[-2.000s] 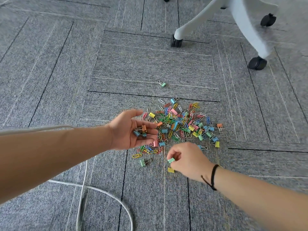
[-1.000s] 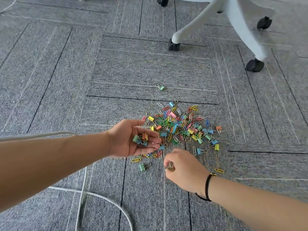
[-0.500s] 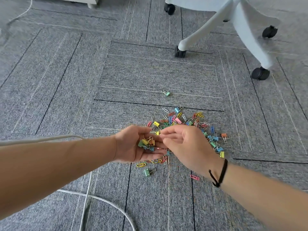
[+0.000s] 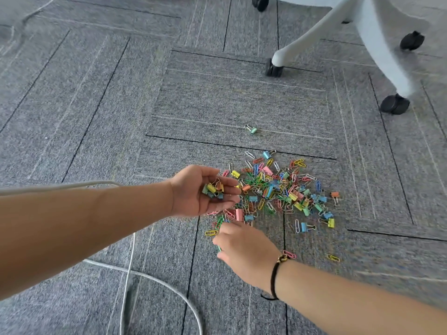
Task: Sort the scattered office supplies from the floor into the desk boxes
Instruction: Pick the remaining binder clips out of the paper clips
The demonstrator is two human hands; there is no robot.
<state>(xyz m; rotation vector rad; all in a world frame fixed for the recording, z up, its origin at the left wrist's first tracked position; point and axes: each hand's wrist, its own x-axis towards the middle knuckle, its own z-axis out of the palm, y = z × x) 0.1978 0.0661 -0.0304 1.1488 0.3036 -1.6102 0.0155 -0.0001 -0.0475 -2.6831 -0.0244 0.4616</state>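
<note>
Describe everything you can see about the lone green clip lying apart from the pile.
The lone green clip is a small binder clip with a pale mint-green body and thin silver wire handles that stick out toward the upper left. It lies on the grey carpet, beyond the pile, on a pale line in the carpet. Nothing else touches it; neither hand is near it.

The right hand [image 4: 244,247], over the cupped left hand [image 4: 198,192] half a second ago, has dropped back to the carpet at the near edge of the clip pile [image 4: 278,189], fingers curled over a green clip.
</note>
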